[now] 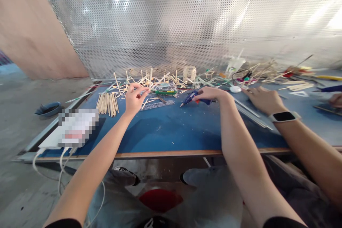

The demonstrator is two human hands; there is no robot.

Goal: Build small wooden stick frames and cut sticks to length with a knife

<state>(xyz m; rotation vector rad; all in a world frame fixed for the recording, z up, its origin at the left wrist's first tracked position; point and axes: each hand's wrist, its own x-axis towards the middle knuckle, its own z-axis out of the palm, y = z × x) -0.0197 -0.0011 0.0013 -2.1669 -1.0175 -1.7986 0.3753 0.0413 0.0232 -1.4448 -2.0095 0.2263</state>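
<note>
My left hand (135, 98) is raised over the blue table (173, 128), thumb and forefinger pinched together; what they hold is too small to make out. It hovers just in front of a tangle of glued wooden sticks (149, 80). My right hand (212, 94) rests on the table and grips a blue glue gun (191, 97), whose nozzle points left toward a clear ruler (157, 105). A loose bundle of sticks (107, 103) lies to the left of my left hand.
A perforated metal screen (203, 28) closes off the table's far side. A co-worker's hand (263, 99) with a wristwatch (284, 116) lies flat at the right. A green-handled tool (165, 92), a small jar (189, 73) and a white device with cables (74, 128) are also on the table.
</note>
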